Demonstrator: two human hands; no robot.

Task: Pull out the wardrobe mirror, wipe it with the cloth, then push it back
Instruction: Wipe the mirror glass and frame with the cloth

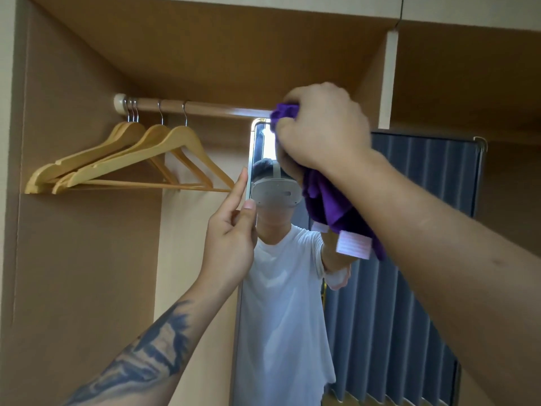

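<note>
Forearms reach up from below. Left hand (pixel 231 230) pinches the left edge of the pulled-out wardrobe mirror (pixel 281 303), thumb on the glass, steadying it. Right hand (pixel 319 127) grips a bunched purple cloth (pixel 330 200) against the mirror's top left corner. Its long axis runs vertically, so unwiped glass probably lies below the right hand. Beyond, wooden hangers (pixel 128 159) hang on the wardrobe rail (pixel 205 108).

Brown wardrobe interior (pixel 87 288) w/ wood rail (pixel 205 108), 4 wooden hangers (pixel 140 159).

Tall mirror (pixel 395 288) pulled out — purple cloth (pixel 328 200) against it.
</note>
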